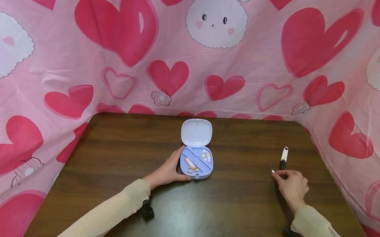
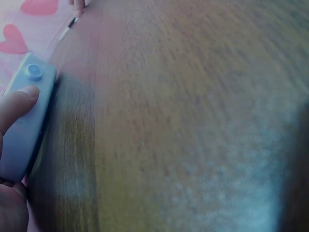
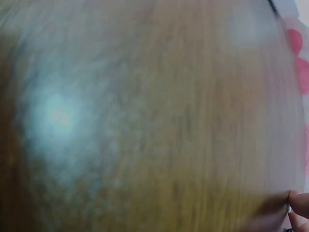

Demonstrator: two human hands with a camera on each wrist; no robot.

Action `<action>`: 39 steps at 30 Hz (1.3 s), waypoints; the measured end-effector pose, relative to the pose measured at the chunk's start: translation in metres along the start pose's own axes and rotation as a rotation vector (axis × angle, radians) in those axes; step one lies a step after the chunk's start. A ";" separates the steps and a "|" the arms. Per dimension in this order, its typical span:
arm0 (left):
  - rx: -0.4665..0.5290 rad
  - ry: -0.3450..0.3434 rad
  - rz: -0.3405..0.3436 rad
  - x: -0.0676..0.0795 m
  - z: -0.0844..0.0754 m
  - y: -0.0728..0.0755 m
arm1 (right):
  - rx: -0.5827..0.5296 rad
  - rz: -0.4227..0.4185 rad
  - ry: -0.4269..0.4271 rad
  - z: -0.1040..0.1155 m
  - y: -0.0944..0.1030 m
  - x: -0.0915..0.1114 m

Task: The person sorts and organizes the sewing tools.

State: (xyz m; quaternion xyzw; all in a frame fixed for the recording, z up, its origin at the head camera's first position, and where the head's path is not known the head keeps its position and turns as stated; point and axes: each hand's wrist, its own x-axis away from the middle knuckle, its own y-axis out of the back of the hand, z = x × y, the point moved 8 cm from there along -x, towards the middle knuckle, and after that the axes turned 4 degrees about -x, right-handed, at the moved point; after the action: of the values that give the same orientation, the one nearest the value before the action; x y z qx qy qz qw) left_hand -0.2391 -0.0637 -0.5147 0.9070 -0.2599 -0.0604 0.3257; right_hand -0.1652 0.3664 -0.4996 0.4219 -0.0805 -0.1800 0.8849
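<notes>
A small light-blue box [image 1: 208, 170] with its white lid [image 1: 196, 132] raised stands near the middle of the table. My left hand [image 1: 168, 171] grips it from the left side, thumb at the front wall beside the round catch [image 2: 34, 71]. Its compartments hold several yellow, pink and white buttons [image 1: 206, 156], a pale pink strip [image 1: 190, 163] and a yellowish ring [image 1: 190, 169]. Out to the right, my right hand [image 1: 290, 185] pinches a tiny white-headed pin [image 1: 272, 171] with a thin dark shaft between thumb and forefinger. In the right wrist view only its fingertips [image 3: 300, 205] show.
Just beyond the right hand lies a small white tool with a black end [image 1: 285, 154]. The brown wooden table [image 1: 134, 136] reaches back to pink heart-patterned cloth [image 1: 192, 96], which hangs behind and on both sides.
</notes>
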 end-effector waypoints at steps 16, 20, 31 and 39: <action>0.015 -0.001 -0.002 0.000 0.003 -0.001 | -0.057 0.009 0.038 -0.004 0.002 -0.005; 0.024 -0.008 0.003 -0.001 0.002 -0.001 | -0.072 0.005 0.037 -0.003 0.003 -0.006; 0.025 -0.013 0.002 -0.002 0.001 0.000 | -0.124 -0.126 0.222 0.025 0.015 -0.001; 0.019 -0.010 0.000 -0.001 0.000 0.001 | -0.155 -0.126 0.296 0.051 0.012 0.003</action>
State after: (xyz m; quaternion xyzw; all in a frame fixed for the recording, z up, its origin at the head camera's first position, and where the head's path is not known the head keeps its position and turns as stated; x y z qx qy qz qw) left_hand -0.2407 -0.0638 -0.5146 0.9097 -0.2621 -0.0623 0.3160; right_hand -0.1742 0.3353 -0.4583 0.3785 0.0915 -0.1764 0.9040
